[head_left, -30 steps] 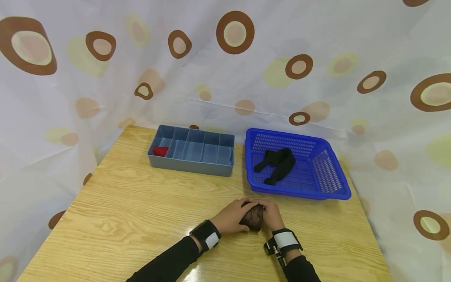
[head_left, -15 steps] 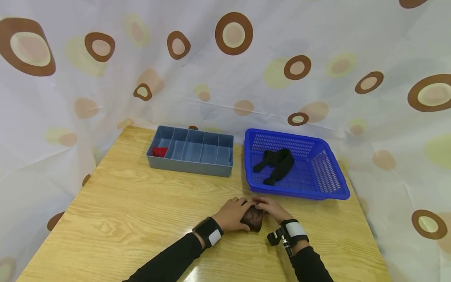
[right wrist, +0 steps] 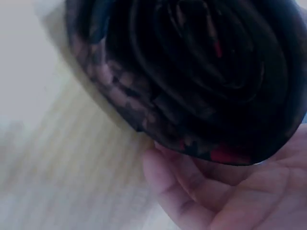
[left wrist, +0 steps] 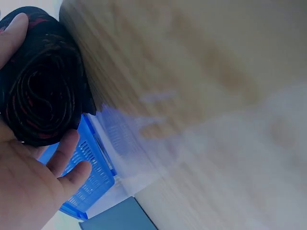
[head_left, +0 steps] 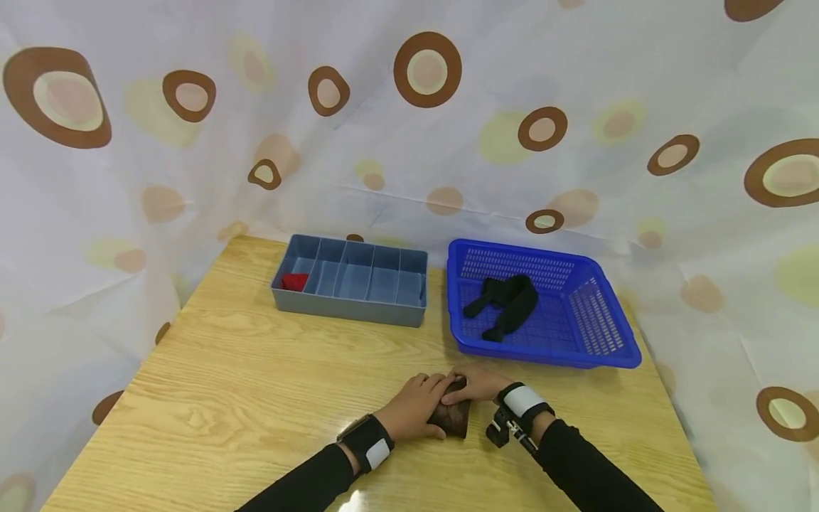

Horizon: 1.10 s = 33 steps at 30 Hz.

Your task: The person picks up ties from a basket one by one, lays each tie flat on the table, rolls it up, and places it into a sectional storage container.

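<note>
Dark, red-flecked cloth roll [head_left: 453, 422] lies on the yellowish wood-grain table [head_left: 269, 398], clasped between the curled left hand [head_left: 411, 409] and right hand [head_left: 481, 384]; light, even pressure should keep its coils tight and edges aligned.

I hold the bare left hand [head_left: 412, 410] and bare right hand [head_left: 476, 385] close together, fingers curved; black-sleeved left arm [head_left: 303, 475] and black-sleeved right arm [head_left: 585, 461] angle inward from the near side.
</note>
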Tool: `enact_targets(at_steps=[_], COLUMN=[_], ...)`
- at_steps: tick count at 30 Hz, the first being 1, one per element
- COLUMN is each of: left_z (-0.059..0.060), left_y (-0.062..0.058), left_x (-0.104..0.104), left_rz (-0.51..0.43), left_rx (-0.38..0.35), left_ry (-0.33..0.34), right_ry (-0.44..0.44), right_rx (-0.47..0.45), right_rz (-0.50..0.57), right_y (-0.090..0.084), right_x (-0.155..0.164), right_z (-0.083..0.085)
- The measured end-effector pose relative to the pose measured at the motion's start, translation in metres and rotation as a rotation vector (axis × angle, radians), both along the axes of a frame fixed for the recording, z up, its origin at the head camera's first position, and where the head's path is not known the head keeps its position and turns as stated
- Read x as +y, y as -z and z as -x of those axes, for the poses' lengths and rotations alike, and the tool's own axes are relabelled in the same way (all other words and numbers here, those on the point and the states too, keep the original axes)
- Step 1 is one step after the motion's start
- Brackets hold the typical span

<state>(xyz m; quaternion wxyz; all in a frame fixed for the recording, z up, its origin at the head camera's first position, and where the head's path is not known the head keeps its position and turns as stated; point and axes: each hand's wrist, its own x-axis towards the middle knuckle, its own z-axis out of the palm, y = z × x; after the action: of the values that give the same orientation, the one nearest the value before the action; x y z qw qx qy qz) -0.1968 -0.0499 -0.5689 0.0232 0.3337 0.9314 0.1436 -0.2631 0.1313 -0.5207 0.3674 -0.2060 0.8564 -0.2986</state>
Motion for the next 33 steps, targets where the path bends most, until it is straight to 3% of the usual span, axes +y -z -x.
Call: enact_targets(at_steps=[3,8,12,17,20,23,25,27,29,33], left_z=[-0.006,-0.008,-0.001,0.015,0.02,0.024,0.026,0.029,0.031,0.035], left_y=[0.003,0.001,-0.002,-0.003,-0.006,-0.015,-0.024,-0.034,-0.045,-0.066], left_x=[-0.003,-0.012,-0.023,-0.039,-0.049,-0.053,-0.053,-0.053,-0.054,-0.061], left_rz=[-0.001,-0.079,-0.211,-0.425,-0.622,-0.819,-0.934,-1.026,-1.081,-1.096], left_rx=[-0.019,-0.111,-0.277,-0.533,-0.718,-0.885,-0.946,-0.967,-0.945,-0.882], left_ry=[0.002,-0.006,-0.019,-0.101,-0.132,-0.088,-0.066,-0.074,-0.124,-0.214], right_ry=[0.012,0.17,0.24,0.244,0.215,0.195,0.188,0.191,0.193,0.147], right_rx=[0.007,0.001,0.011,0.043,0.056,0.055,0.044,0.031,0.02,0.062], right_rz=[0.088,0.217,0.221,0.19,0.268,0.396,0.464,0.505,0.516,0.458], right_y=[0.004,0.015,0.02,0.019,0.009,-0.008,-0.02,-0.032,-0.043,-0.066], right_x=[-0.001,-0.004,-0.009,-0.015,-0.018,-0.022,-0.025,-0.029,-0.033,-0.042], right_z=[-0.008,-0.019,-0.021,-0.018,-0.016,-0.012,-0.007,-0.001,0.004,0.015])
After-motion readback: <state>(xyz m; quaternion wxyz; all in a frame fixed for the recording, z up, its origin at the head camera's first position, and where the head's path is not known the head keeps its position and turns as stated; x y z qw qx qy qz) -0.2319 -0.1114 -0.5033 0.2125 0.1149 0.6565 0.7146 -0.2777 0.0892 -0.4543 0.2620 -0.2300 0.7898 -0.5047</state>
